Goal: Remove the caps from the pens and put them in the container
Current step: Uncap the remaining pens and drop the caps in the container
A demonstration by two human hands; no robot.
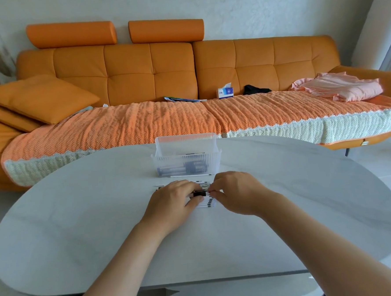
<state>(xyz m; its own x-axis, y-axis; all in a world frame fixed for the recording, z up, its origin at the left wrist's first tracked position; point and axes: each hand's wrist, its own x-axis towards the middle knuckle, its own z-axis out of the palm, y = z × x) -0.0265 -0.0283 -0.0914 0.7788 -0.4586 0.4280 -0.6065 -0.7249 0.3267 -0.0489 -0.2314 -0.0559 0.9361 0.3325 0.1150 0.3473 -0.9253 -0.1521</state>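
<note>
Clear container point(165, 160), dark pens point(192, 168) inside, pinched pen point(199, 194) near

White pens point(206, 204) in a flat row on table, clear ribbed container point(186, 158) just behind

Orange sofa point(153, 65), white table point(80, 223), clear ribbed container point(186, 162).

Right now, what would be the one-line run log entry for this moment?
step: uncapping | left grip: pinches pen | right grip: pinches same pen | pen row: on table | container: behind row, partly filled
</note>
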